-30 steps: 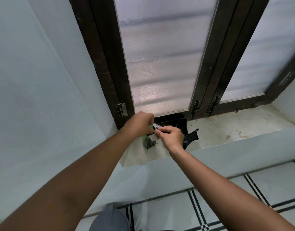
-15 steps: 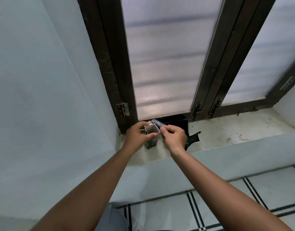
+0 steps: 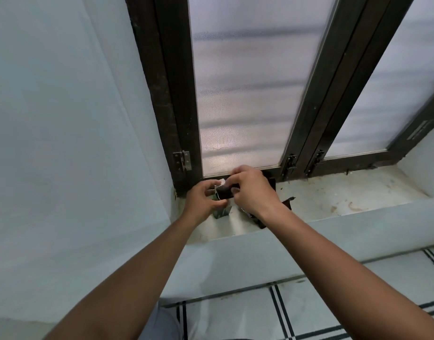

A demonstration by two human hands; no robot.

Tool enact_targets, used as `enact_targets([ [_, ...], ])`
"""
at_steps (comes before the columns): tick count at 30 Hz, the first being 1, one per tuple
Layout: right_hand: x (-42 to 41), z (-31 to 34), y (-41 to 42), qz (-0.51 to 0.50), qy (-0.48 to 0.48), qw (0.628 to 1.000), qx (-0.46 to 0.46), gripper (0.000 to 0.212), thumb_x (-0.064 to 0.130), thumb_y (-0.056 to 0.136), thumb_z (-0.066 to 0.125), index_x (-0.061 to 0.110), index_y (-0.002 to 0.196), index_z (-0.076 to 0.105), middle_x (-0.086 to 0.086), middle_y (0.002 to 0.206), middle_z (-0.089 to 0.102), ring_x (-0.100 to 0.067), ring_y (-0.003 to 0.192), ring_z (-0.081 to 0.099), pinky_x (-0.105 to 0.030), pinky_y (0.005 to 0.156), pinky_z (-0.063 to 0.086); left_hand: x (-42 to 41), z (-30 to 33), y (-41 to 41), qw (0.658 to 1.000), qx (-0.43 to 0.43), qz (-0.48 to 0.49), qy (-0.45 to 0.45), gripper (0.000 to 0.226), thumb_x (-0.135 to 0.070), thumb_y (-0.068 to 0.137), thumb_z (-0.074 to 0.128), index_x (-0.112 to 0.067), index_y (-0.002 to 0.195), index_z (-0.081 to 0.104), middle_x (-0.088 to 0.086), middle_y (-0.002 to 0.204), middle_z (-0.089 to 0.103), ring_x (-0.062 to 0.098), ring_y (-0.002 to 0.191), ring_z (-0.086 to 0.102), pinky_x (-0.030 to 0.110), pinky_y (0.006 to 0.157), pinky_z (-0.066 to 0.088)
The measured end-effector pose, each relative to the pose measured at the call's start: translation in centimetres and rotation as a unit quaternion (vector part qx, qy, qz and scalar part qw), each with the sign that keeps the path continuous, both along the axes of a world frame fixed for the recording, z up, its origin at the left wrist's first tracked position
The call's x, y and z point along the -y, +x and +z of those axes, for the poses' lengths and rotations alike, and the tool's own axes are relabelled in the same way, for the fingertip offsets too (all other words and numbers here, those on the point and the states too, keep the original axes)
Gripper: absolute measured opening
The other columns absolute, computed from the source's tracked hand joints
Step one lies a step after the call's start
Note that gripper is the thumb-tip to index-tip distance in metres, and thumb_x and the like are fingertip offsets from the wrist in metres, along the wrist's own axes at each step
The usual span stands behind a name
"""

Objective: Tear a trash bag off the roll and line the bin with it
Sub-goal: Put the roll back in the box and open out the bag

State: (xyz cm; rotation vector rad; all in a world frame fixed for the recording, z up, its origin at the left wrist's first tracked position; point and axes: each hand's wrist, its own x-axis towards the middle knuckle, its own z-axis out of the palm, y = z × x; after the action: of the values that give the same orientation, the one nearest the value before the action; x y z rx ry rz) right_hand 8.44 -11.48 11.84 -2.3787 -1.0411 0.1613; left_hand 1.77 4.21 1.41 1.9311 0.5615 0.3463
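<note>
Two hands meet over one small dark roll of trash bags (image 3: 226,192), which sits raised just above the window sill (image 3: 321,195), close against the bottom rail of the dark window frame (image 3: 176,94). The roll's long axis seems to run left to right, spanning the gap between the hands, though most of it is hidden. The right hand (image 3: 254,192) covers it from above and to the right, fingers curled and pinching its upper edge. The left hand (image 3: 202,201) comes in from the left and below, fingers bent round a pale box (image 3: 221,212) from which the roll appears to emerge; a white flap shows at the roll's left end. Any pull would likely run rightward, away from the left hand. Loose black plastic (image 3: 288,202) lies on the sill behind the right wrist. No bin is in view.
</note>
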Motion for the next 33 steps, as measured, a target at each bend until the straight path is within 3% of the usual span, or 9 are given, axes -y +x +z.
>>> enact_targets([
  [5,-0.2,-1.0,0.8,-0.065,0.090,0.989,-0.093,0.033,0.003,0.088,0.063,0.020,0.110,0.081,0.000,0.124,0.070,-0.014,0.104,0.068,-0.029,0.099,0.054,0.1,0.1,-0.4,1.000,0.011,0.005,-0.022,0.061,-0.026,0.070,0.095,-0.032,0.123,0.066,-0.005,0.126,0.070,0.016,0.118,0.065,0.039,0.096,0.058],
  [9,0.0,-2.5,2.6,-0.130,0.040,0.976,-0.171,0.055,0.017,0.091,0.065,0.024,0.145,0.057,-0.003,0.142,0.060,-0.023,0.127,0.059,-0.032,0.103,0.047,0.4,0.2,-0.7,0.998,0.025,-0.009,-0.058,0.084,-0.017,0.077,0.090,-0.029,0.145,0.042,-0.003,0.137,0.065,0.016,0.128,0.058,0.038,0.106,0.050],
  [13,-0.5,-4.3,4.0,-0.180,0.107,0.848,-0.487,0.065,0.020,0.094,0.068,0.029,0.153,0.042,-0.003,0.136,0.058,-0.029,0.110,0.068,-0.037,0.087,0.058,0.7,0.4,-0.9,0.999,0.028,-0.011,0.016,0.041,-0.021,0.084,0.085,-0.026,0.119,0.065,-0.009,0.134,0.062,0.019,0.130,0.057,0.031,0.102,0.049],
  [16,-0.6,-4.3,4.3,-0.182,0.191,0.808,-0.527,0.043,0.013,0.096,0.065,0.021,0.138,0.059,-0.002,0.112,0.064,-0.018,0.084,0.064,-0.031,0.079,0.056,0.4,0.7,-1.2,0.998,0.015,-0.047,0.040,0.051,-0.034,0.072,0.093,-0.026,0.116,0.067,-0.011,0.136,0.060,0.008,0.123,0.056,0.025,0.100,0.046],
  [20,-0.6,-3.6,4.7,-0.119,0.218,0.819,-0.518,0.029,0.020,0.096,0.068,0.014,0.124,0.067,-0.005,0.099,0.066,-0.014,0.066,0.061,-0.027,0.068,0.054,-0.2,0.2,-0.6,0.999,0.032,-0.025,0.028,0.034,-0.027,0.081,0.087,-0.023,0.113,0.073,-0.007,0.127,0.069,0.010,0.117,0.063,0.033,0.103,0.053],
  [23,-1.0,-2.7,5.0,-0.080,0.171,0.838,-0.512,0.029,0.029,0.097,0.064,0.013,0.121,0.067,-0.012,0.111,0.061,-0.019,0.070,0.064,-0.032,0.071,0.058,-0.1,0.1,0.0,0.999,0.038,0.012,0.006,0.020,-0.021,0.094,0.073,-0.019,0.113,0.078,-0.003,0.116,0.075,0.016,0.111,0.070,0.041,0.096,0.060],
  [26,-1.4,-2.0,5.2,-0.036,0.128,0.857,-0.498,0.025,0.018,0.097,0.059,0.010,0.119,0.068,-0.013,0.111,0.065,-0.023,0.075,0.069,-0.035,0.077,0.061,-0.1,-0.1,0.1,0.999,0.029,0.017,0.006,0.017,-0.016,0.092,0.071,-0.025,0.106,0.074,-0.007,0.115,0.073,0.015,0.113,0.067,0.038,0.095,0.058],
  [29,-2.2,-1.6,5.0,-0.005,0.045,0.921,-0.388,0.020,0.013,0.093,0.063,0.011,0.111,0.070,-0.008,0.098,0.074,-0.015,0.074,0.072,-0.029,0.072,0.063,0.1,-0.1,-0.1,1.000,0.007,-0.011,-0.013,0.024,-0.020,0.090,0.077,-0.026,0.110,0.067,-0.007,0.121,0.070,0.015,0.120,0.063,0.022,0.085,0.054],
  [33,-3.9,-1.9,4.2,-0.007,-0.015,0.967,-0.255,0.011,0.021,0.088,0.069,0.015,0.094,0.075,-0.007,0.090,0.078,-0.012,0.074,0.077,-0.030,0.073,0.065,0.2,-0.2,-0.3,0.999,0.006,-0.029,-0.042,0.037,-0.025,0.083,0.085,-0.027,0.113,0.063,-0.008,0.124,0.069,0.015,0.124,0.060,0.033,0.093,0.055],
])
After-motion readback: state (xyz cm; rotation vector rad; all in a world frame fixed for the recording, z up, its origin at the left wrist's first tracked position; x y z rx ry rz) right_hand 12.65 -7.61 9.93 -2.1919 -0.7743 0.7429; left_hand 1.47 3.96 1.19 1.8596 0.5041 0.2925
